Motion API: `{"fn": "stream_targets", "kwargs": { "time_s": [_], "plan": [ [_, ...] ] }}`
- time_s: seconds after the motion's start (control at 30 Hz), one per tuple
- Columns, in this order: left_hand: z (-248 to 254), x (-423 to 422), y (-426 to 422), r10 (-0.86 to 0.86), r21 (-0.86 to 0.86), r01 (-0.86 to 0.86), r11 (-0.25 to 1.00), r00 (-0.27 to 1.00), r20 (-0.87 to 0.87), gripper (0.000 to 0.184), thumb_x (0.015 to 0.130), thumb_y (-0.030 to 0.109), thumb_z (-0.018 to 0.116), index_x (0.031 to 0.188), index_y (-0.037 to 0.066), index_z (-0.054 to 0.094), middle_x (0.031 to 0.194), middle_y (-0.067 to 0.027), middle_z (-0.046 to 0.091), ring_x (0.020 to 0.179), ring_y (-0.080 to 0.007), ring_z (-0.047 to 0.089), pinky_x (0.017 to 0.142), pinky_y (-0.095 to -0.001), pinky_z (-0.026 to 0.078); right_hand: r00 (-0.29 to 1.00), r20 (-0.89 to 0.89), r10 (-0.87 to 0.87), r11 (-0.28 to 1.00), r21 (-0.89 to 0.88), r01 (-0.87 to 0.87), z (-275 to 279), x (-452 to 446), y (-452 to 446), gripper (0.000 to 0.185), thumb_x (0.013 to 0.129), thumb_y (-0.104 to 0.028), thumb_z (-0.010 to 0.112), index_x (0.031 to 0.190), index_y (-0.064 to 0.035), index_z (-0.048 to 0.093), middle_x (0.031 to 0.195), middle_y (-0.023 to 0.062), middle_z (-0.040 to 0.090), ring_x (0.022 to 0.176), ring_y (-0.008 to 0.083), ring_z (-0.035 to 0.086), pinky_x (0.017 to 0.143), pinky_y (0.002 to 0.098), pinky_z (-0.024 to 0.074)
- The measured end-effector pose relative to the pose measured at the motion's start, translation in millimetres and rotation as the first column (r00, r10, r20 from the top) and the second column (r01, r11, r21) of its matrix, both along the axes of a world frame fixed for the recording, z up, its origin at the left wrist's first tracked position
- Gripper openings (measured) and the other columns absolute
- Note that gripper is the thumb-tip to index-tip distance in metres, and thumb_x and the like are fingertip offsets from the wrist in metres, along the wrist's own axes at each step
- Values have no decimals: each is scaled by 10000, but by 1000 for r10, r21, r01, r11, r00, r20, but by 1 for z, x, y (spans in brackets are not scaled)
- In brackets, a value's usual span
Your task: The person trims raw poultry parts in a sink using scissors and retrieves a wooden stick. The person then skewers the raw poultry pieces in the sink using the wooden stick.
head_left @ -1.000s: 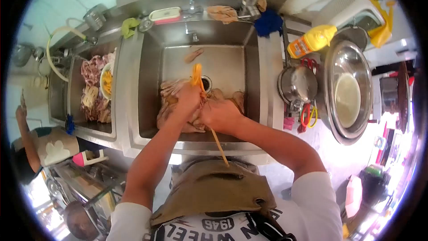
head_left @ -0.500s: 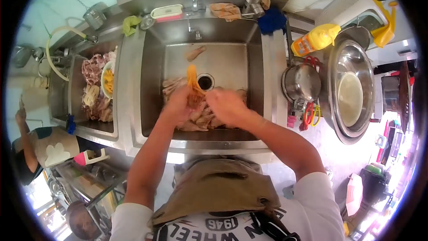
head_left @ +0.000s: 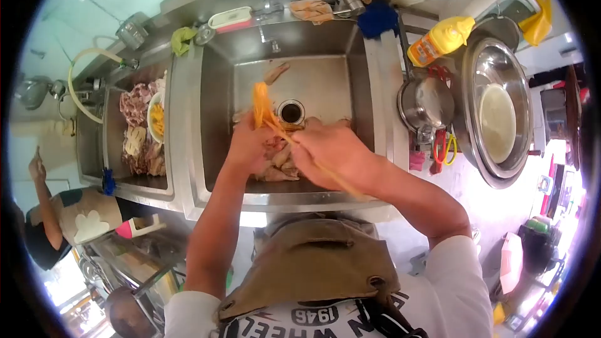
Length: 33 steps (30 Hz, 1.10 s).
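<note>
My left hand [head_left: 249, 145] is closed around the lower part of a soft orange piece [head_left: 261, 101], which stands up above the fingers over the sink. A thin pale orange strand runs from that piece to my right hand [head_left: 335, 155], which pinches it and lies closed. The strand's tail sticks out past the right hand toward the sink's front edge. Below both hands lies a heap of raw poultry pieces [head_left: 278, 169], partly hidden by them. One separate raw piece [head_left: 275, 73] rests on the sink floor behind the drain [head_left: 291, 111].
The left basin [head_left: 114, 150] holds raw meat and a white bowl [head_left: 152, 119] of yellow-orange pieces. At right are a yellow bottle [head_left: 441, 40], a pot [head_left: 426, 105], scissors [head_left: 446, 149] and nested metal basins [head_left: 529, 112]. Another person's arm [head_left: 45, 197] is at far left.
My right hand has moved right and toward me, and the strand now stretches between both hands. The orange piece has shifted slightly left and up in the left hand. The camera view has shifted slightly.
</note>
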<state>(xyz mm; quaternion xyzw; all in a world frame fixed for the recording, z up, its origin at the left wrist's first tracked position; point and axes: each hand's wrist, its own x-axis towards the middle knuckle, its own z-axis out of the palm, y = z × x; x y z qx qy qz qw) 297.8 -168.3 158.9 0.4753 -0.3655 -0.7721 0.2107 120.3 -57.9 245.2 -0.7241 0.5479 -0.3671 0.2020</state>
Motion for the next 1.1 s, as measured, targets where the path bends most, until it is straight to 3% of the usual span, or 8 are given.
{"fn": "stream_targets", "kwargs": {
  "time_s": [0.1, 0.17, 0.4, 0.73, 0.83, 1.03, 1.07, 1.1],
  "plan": [
    [-3, 2, -1, -39, -46, 36, 998, 996, -75, 412, 748, -34, 546, 1149, 50, 499, 889, -80, 574, 698, -167, 570, 565, -303, 491, 993, -19, 113, 993, 27, -113, 3, 7, 13, 108, 792, -71, 606, 808, 0, 526, 693, 127, 543, 609, 302, 579, 537, 398, 476],
    [-2, 6, -1, -25, 1, 26, 1000, 987, -156, 416, 766, 8, 532, 1180, 25, 501, 962, -109, 599, 818, -230, 608, 678, -352, 515, 946, -278, 169, 986, 56, -160, 0, 9, 19, 149, 768, -98, 623, 781, 8, 519, 659, 123, 532, 588, 283, 581, 493, 381, 476],
    [-4, 14, -5, 31, 39, -20, 999, 957, -289, 457, 767, 80, 506, 1221, 29, 487, 1016, -144, 617, 873, -286, 623, 736, -412, 523, 949, -255, 188, 973, -86, -216, 13, 5, 20, 167, 740, -109, 622, 751, 20, 517, 618, 119, 516, 545, 258, 576, 470, 355, 477],
    [6, -14, 13, 183, 39, -180, 983, 976, -119, 191, 858, 139, 465, 963, 2, 546, 779, -128, 567, 698, -246, 562, 642, -353, 473, 924, -331, 191, 974, 183, -135, -12, 45, 18, 124, 688, -93, 592, 706, 23, 552, 632, 126, 529, 551, 216, 590, 469, 342, 481],
    [-3, -14, 9, 159, -6, -158, 987, 987, 15, 186, 877, 168, 473, 920, 5, 551, 760, -115, 566, 671, -227, 558, 612, -349, 470, 941, -323, 100, 993, 96, -72, -34, 50, 15, 166, 716, -115, 595, 764, 37, 547, 669, 138, 548, 599, 226, 607, 487, 342, 485],
    [7, -17, 8, 181, 72, -181, 981, 983, 12, 181, 873, 172, 472, 953, 33, 556, 819, -83, 573, 675, -189, 557, 541, -327, 461, 997, -53, 54, 992, 121, -47, -49, 30, 7, 147, 869, -77, 514, 949, 47, 524, 733, 127, 562, 630, 278, 595, 529, 340, 492],
    [14, -17, 7, 191, 125, -185, 975, 981, -34, 184, 871, 172, 473, 966, 36, 553, 828, -78, 571, 679, -184, 556, 542, -319, 462, 972, 231, 37, 999, 3, -39, -47, 24, 6, 200, 930, -99, 471, 1031, 58, 543, 773, 134, 606, 643, 278, 617, 567, 344, 510],
    [18, -15, 5, 201, 178, -186, 966, 977, -74, 189, 870, 172, 474, 980, 39, 551, 838, -72, 570, 683, -179, 554, 543, -311, 463, 891, 440, -109, 972, 236, 2, -43, 20, 5, 227, 935, -119, 476, 1053, 61, 549, 797, 140, 621, 655, 274, 628, 580, 345, 517]
  ]
}}
